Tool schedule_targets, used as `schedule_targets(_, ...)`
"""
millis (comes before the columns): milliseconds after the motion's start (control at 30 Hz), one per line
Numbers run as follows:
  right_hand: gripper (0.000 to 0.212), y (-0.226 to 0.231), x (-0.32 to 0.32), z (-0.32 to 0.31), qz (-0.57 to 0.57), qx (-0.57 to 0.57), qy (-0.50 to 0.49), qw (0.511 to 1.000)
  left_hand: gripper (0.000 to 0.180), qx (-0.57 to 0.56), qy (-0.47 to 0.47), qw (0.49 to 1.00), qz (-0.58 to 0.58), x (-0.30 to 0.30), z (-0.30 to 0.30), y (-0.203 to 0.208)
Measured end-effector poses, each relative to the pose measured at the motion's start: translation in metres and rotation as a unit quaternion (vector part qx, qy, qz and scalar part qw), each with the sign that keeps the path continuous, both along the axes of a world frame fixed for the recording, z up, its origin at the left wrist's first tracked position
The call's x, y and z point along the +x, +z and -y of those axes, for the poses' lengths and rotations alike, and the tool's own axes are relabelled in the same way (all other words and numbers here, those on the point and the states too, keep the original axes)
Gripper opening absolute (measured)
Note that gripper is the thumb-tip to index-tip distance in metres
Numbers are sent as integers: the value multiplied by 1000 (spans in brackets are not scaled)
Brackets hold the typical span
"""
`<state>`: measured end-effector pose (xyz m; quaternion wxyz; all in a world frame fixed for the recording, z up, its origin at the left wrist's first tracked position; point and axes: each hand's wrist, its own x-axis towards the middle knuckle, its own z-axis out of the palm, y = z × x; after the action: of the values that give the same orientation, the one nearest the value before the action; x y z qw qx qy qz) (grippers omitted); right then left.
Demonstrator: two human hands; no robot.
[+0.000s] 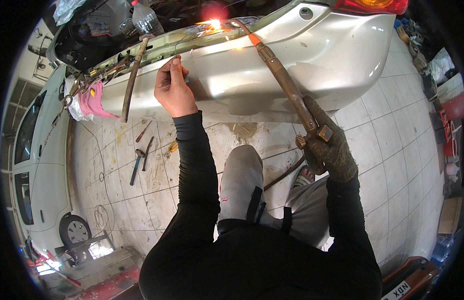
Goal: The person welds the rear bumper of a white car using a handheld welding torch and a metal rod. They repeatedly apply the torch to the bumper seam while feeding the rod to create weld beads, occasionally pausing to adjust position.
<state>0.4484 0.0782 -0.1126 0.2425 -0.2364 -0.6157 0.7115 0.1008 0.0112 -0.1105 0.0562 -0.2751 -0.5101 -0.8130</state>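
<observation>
My right hand (pixel 334 150), in a dark worn glove, is wrapped round the handle of a gas welding torch (pixel 284 82). The torch's bent tip points at the car's rear panel (pixel 184 36), where a bright flame (pixel 214 24) throws orange sparks. My bare left hand (pixel 176 90) is closed in a pinch on a thin welding wire (pixel 176 46), which curves up towards the flame. Both hands are in front of the silver bumper (pixel 232 75). A hammer (pixel 134 80) with a long handle leans across the bumper, left of my left hand.
A clear plastic bottle (pixel 144 20) stands behind the panel. Left on the bumper lie a pink cloth (pixel 94 102) and a chain (pixel 56 117). Another hammer (pixel 136 167) and orange-handled pliers (pixel 173 146) lie on the tiled floor. A white car (pixel 47 200) stands left. A hose (pixel 284 175) trails by my feet.
</observation>
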Motion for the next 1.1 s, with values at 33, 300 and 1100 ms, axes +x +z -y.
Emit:
schedule_targets(33,73,1,0,1,2,-2,-3,1000,16,-7,3,1000,-3,0,0,0)
schedule_targets(300,81,13,-4,9,24,-44,-34,998,16,0,12,1000,11,4,0,2)
schedule_targets(1100,76,-3,-1,2,-24,5,-12,1000,17,-14,2,1000,5,2,1,1)
